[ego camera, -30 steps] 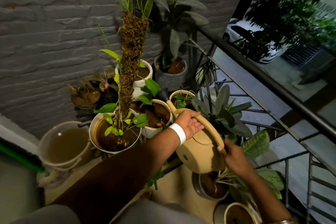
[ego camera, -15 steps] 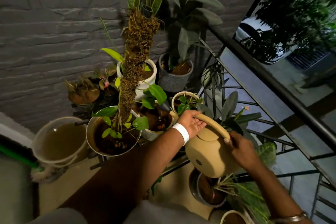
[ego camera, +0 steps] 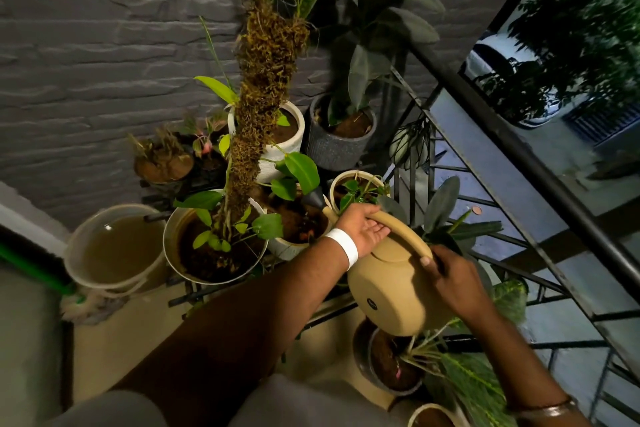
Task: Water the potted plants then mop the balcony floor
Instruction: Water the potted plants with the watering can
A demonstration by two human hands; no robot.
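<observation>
Two hands point(ego camera: 363, 229) point(ego camera: 453, 277), one watering can point(ego camera: 388, 291)

A home balcony at night: potted plants point(ego camera: 277, 135) crowd a grey brick wall point(ego camera: 86, 45) beside a metal railing point(ego camera: 519, 149).

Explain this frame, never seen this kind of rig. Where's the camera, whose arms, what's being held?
No machine here: a person wears one wide-angle camera on the head, looking down at their own arms. The left hand and right hand both grip the handle of a beige watering can, tilted so its dark spout points into a white pot. More potted plants stand around it, between a brick wall and a railing. At the left sit a bucket of murky water and a mop.
</observation>
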